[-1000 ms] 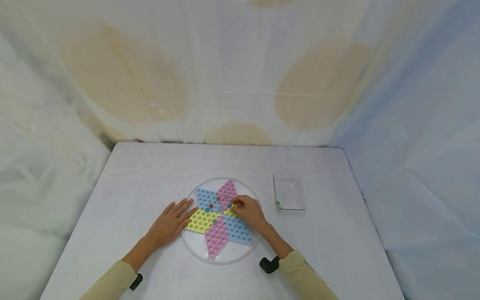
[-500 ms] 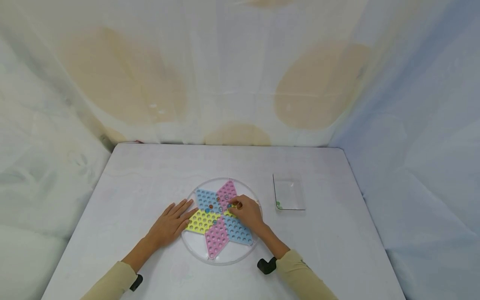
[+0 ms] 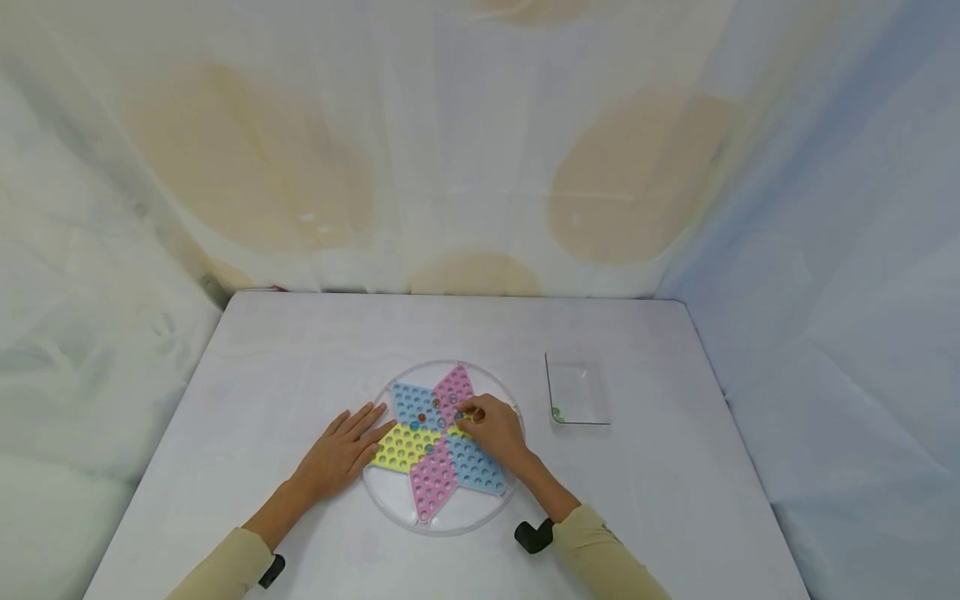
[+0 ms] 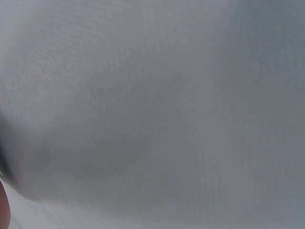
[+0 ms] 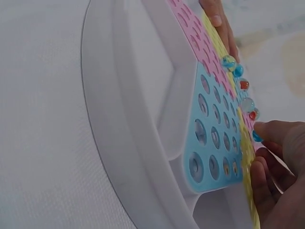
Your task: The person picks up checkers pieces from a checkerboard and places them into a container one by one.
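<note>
A round Chinese checkers board, with pink, blue and yellow star points full of holes, lies on the table. My right hand is over its right yellow point, thumb and finger at a small blue marble near the surface. In the right wrist view several more glass marbles sit along the middle, among them a yellow-and-blue one, a red one and a clear one. My left hand rests with straight fingers on the board's left edge. The left wrist view is mostly blurred white cloth.
A clear square container stands right of the board, with green marbles in its near left corner. White cloth covers the table. Patterned curtains hang behind it and along both sides.
My right hand has shifted slightly left over the yellow point since a second ago, then stayed nearly still. The left hand keeps its place; the whole head view has tilted a little.
</note>
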Demonstrator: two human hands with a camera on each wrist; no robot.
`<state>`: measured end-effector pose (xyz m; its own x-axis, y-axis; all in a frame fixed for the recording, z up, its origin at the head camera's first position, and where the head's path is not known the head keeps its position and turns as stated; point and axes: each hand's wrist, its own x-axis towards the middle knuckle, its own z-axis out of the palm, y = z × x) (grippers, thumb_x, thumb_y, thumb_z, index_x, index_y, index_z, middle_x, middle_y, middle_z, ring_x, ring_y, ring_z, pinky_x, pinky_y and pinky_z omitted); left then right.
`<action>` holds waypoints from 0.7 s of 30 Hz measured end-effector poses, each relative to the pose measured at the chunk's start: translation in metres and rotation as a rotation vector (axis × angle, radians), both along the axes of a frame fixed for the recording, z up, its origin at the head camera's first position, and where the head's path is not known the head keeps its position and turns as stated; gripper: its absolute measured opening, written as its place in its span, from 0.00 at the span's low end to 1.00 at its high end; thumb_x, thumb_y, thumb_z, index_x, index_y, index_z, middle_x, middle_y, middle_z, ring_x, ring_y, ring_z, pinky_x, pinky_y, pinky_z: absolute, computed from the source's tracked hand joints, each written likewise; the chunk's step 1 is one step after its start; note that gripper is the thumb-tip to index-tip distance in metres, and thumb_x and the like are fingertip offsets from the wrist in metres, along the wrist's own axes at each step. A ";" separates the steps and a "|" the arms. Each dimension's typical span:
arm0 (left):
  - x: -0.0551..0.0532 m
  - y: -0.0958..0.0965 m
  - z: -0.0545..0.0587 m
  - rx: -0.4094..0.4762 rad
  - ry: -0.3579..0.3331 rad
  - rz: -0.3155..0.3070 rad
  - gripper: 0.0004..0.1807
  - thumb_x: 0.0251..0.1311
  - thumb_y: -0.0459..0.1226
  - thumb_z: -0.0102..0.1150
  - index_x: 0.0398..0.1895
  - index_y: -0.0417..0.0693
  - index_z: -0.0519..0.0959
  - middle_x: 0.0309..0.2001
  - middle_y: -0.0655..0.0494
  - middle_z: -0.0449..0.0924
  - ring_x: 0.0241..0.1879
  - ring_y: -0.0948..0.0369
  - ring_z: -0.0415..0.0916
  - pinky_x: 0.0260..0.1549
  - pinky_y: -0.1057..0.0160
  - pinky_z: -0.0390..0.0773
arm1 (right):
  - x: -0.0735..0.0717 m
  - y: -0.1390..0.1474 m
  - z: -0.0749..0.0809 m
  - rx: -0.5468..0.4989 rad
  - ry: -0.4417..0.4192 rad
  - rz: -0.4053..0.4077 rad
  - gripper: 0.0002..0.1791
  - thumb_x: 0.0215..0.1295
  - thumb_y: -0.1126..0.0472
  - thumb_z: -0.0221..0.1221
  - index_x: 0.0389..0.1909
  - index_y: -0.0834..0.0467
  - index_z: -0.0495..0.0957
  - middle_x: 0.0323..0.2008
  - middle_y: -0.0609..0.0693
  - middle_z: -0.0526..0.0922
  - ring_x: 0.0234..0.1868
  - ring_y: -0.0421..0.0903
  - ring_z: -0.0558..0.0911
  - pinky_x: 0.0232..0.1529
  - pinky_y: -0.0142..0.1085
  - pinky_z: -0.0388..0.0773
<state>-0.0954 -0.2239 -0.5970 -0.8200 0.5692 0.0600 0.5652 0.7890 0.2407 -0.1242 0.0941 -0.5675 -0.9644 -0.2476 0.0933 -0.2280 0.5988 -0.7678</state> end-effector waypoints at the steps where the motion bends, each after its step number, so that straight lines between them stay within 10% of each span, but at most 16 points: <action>1: 0.000 0.000 0.000 -0.002 0.001 0.000 0.28 0.75 0.49 0.46 0.76 0.59 0.63 0.78 0.53 0.51 0.77 0.52 0.45 0.72 0.44 0.47 | 0.000 0.001 0.001 -0.011 -0.012 0.002 0.10 0.62 0.59 0.69 0.42 0.57 0.85 0.37 0.47 0.83 0.37 0.44 0.81 0.37 0.36 0.79; 21: -0.005 0.002 0.002 -0.043 -0.004 0.005 0.29 0.74 0.49 0.46 0.77 0.59 0.63 0.79 0.53 0.51 0.77 0.52 0.44 0.72 0.45 0.46 | -0.012 0.019 0.027 -0.118 0.004 0.034 0.09 0.62 0.66 0.68 0.43 0.61 0.84 0.36 0.49 0.86 0.39 0.45 0.84 0.42 0.34 0.82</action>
